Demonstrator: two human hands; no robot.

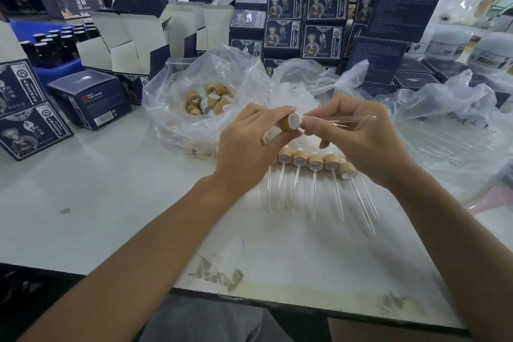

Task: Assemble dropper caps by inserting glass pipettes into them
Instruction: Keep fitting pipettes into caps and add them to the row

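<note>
A bamboo dropper cap (289,122) is gripped in the left hand (249,144) above the table (111,203), while a glass pipette (341,118) is pinched in the right hand (358,141), its end at the cap's mouth. Breakage is risked if the glass is forced in askew.

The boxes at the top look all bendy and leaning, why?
In the head view, the wide-angle lens bends the edges, so the stacked boxes lean; the middle, with the hands and the cap, stays sharp; the glass pipette nearly vanishes against the shiny plastic bag.
</note>
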